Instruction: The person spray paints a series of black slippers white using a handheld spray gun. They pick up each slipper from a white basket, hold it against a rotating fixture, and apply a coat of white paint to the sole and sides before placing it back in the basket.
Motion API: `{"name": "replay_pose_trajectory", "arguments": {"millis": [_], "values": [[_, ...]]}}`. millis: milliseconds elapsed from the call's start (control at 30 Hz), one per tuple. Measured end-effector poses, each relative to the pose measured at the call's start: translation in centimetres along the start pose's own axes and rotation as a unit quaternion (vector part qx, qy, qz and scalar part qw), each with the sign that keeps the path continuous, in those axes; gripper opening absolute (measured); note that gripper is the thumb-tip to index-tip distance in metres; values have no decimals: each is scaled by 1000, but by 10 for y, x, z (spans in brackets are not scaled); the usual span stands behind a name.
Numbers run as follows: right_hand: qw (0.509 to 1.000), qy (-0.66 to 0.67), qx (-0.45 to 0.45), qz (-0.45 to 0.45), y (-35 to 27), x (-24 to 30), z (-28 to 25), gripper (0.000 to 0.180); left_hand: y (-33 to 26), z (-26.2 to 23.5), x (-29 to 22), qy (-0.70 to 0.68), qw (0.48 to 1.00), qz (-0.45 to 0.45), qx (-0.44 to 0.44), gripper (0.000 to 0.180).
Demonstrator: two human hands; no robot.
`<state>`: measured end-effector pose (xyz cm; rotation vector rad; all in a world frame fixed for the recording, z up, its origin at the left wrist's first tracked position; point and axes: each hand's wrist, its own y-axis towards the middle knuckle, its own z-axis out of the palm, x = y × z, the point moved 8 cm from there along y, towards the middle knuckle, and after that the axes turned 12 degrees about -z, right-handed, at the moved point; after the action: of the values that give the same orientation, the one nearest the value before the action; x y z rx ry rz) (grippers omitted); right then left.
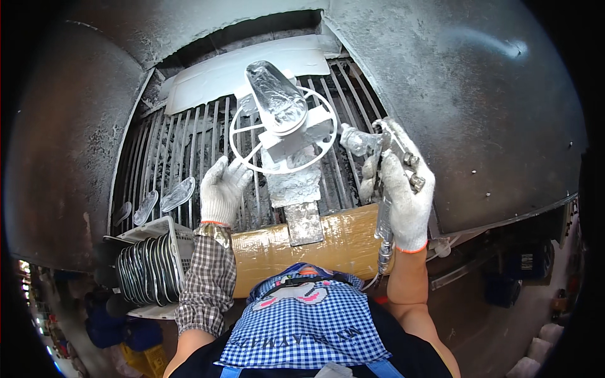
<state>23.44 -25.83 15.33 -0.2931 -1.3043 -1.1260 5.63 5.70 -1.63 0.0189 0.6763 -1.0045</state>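
Right hand (403, 195) clenched on spray gun (384, 170), nozzle beside glossy coated sole (276, 94); left hand (222, 189) fingers half-curled on wheel rim (242, 160); racked soles (145, 268) apparently uncoated.

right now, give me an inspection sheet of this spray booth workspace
surface: metal grate crusted with silvery paint
job's things: shoe-sole-shaped piece on a ringed turntable stand, coated silver
clutter: three clear sole pieces lying on the grate at left; white basket packed with more, on edge
hands: left hand, gloved, fingers on the stand's ring; right hand, gloved, gripping a spray gun aimed at the stand
cables: hose below the gun
surroundings: paint-caked booth hood; tape-wrapped front rail
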Motion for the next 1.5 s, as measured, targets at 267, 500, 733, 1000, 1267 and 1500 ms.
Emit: {"name": "replay_pose_trajectory", "arguments": {"millis": [267,500,733,1000,1267,1500], "values": [[999,13,39,12,-3,-8,15,55,26,-2,-26,16,999,13,50,24],[999,28,38,12,7,-24,23,55,26,-6,-23,23,999,17,-22,26],[999,-7,36,-18,15,-38,29,53,8,-7,8,40,999,-6,-29,30],[999,30,26,3,19,-47,39,54,0,-6,44,41,997,-56,-36,57],[1000,5,12,-14,21,-48,32,55,-7,4,61,30,996,-83,-11,48],[999,23,3,-31,20,-39,31,55,-9,7,66,24,996,-83,-8,47]]}}
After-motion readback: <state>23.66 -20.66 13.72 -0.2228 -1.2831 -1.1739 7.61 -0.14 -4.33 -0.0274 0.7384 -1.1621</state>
